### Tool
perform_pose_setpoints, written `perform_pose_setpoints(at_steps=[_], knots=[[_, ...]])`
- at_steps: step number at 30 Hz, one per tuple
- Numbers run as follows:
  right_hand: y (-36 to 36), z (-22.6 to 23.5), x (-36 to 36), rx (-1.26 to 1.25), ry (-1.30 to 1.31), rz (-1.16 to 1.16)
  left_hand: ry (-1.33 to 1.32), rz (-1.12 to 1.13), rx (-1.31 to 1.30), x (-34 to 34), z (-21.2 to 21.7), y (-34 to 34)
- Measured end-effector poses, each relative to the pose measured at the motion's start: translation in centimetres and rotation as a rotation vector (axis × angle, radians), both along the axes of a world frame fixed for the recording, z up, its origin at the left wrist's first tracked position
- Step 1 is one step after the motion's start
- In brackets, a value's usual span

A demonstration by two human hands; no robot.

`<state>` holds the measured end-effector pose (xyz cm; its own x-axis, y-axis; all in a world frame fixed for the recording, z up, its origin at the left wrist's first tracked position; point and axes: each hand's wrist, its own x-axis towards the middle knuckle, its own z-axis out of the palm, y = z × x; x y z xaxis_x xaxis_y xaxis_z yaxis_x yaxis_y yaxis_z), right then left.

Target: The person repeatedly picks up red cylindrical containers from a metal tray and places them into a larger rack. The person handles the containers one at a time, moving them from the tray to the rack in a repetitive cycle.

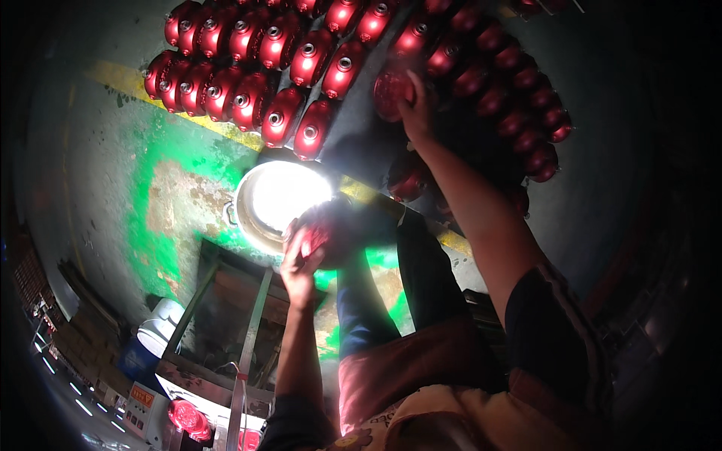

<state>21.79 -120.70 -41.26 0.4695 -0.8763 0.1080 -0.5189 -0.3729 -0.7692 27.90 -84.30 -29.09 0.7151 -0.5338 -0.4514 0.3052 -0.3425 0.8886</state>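
Observation:
My left hand (301,263) grips a dark red, round metal housing (329,225) beside the pot, with its fingers on the housing's near left side. Stretched out ahead, my right hand (418,109) is closed on the edge of another red metal housing (386,96), at the gap between the two groups of housings. Rows of glossy red housings (307,59) stand on edge at the far left, each with a small metal port facing up. More red housings (492,101) are at the far right, partly in shadow.
A metal pot (242,225) with a side handle stands on the floor, its inside glaring white. Nearer left are a dark metal frame (197,297), a white bucket (159,328) and a control box (143,410). A yellow line (124,77) crosses the green-stained floor.

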Motion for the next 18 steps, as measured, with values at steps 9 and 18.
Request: perform_pose_setpoints(at_steps=[9, 18], knots=[[9.3, 10.0, -9.9, 1.257, -0.797, -0.114, 0.791, 0.559, -0.563, 0.9, 3.0, 12.8], [28.4, 8.4, -4.8, 2.042, -0.716, 0.176, 1.422, 0.498, -1.208, 1.6, -2.3, 17.1]])
